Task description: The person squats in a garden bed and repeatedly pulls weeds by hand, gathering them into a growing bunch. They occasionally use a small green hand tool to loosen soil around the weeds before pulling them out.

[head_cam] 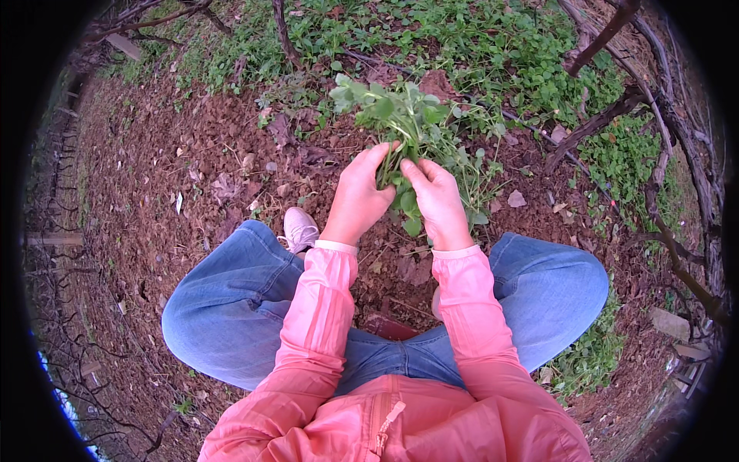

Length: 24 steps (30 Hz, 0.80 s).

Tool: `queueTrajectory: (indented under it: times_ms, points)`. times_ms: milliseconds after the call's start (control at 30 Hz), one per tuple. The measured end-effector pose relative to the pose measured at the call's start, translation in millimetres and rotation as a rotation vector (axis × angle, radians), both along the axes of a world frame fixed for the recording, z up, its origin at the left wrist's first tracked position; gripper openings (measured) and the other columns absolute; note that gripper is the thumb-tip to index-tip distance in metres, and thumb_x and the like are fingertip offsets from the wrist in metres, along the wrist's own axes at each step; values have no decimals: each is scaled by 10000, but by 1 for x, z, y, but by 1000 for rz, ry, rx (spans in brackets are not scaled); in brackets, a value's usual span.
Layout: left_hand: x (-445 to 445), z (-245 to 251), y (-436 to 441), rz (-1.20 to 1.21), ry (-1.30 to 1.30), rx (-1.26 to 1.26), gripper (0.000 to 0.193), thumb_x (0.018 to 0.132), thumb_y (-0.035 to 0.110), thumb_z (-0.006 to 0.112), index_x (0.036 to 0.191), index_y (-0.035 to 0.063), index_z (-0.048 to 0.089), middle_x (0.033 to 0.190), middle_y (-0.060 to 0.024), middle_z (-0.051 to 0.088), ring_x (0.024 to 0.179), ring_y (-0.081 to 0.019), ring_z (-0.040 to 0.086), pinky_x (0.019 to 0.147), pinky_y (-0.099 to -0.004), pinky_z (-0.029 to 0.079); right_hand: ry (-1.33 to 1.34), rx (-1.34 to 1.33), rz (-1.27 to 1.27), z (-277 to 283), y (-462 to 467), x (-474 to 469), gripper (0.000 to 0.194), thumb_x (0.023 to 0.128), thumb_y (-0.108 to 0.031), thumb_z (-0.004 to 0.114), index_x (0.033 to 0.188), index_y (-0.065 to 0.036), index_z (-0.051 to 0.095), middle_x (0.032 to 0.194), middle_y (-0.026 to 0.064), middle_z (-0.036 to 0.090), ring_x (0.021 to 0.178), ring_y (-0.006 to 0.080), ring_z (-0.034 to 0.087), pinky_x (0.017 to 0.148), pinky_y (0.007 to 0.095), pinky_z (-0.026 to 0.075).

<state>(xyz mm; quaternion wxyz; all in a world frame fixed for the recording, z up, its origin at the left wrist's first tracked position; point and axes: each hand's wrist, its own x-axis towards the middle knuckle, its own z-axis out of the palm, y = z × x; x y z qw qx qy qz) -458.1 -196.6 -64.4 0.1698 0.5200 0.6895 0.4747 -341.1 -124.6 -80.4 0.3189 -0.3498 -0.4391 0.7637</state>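
A bunch of leafy green plants [398, 112] is held up between both hands, over bare soil. My left hand [364, 187] grips the stems from the left, its thumb and fingers around them. Close beside it, my right hand [436, 193] pinches the bunch from the right between thumb and fingers. Several leaves hang down between the palms. Behind the right hand, more thin-stemmed greens [476, 173] spread low over the ground; whether they join the held bunch I cannot tell.
Reddish-brown soil [231, 150] with dry leaves lies ahead and left. Low green plants [491, 40] cover the ground at the top. A thin dark hose [534, 133] runs across on the right, near woody vine trunks [603, 121]. My bent knees flank the hands.
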Motion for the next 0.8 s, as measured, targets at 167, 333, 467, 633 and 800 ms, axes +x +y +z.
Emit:
queueTrajectory:
  times_ms: [167, 333, 467, 633, 800]
  points:
    - [21, -5, 2, -123, 271, -19, 667, 657, -13, 604, 1306, -33, 453, 1204, -221, 549, 1153, -399, 471, 1025, -412, 395, 124, 11, 5, -1, 3, 0, 479, 907, -293, 676, 1194, 62, 533, 1077, 53, 609, 934, 107, 560, 826, 241, 448]
    - [24, -12, 1, -210, -198, -88, 735, 718, -116, 515, 1424, 0, 346, 1379, -158, 463, 1312, -262, 425, 1090, -335, 308, 31, 103, -1, -9, 11, 10, 557, 846, -277, 748, 1218, 70, 521, 1099, 68, 614, 971, 114, 564, 868, 255, 450]
    - [19, -7, -1, -219, -517, -148, 738, 725, -134, 537, 1422, 27, 356, 1399, -106, 436, 1328, -198, 393, 1085, -314, 313, -121, 290, 57, -19, 18, 15, 502, 812, -178, 766, 1219, 22, 551, 1081, 78, 641, 982, 117, 568, 882, 267, 452]
    - [28, 2, 3, -261, -600, -125, 613, 743, -100, 606, 1327, 7, 455, 1388, -224, 444, 1269, -220, 481, 1003, -341, 446, -166, 378, -93, -33, 28, 22, 300, 827, -126, 710, 1078, 14, 622, 960, 60, 669, 859, 121, 590, 778, 274, 478]
    - [29, -1, 10, 8, -309, 76, 327, 790, -45, 651, 1110, -12, 588, 1175, -136, 600, 1070, -240, 616, 930, -336, 496, -63, 33, -390, -37, 34, 31, 198, 864, -99, 656, 1019, 12, 605, 929, 52, 658, 799, 103, 584, 722, 262, 467]
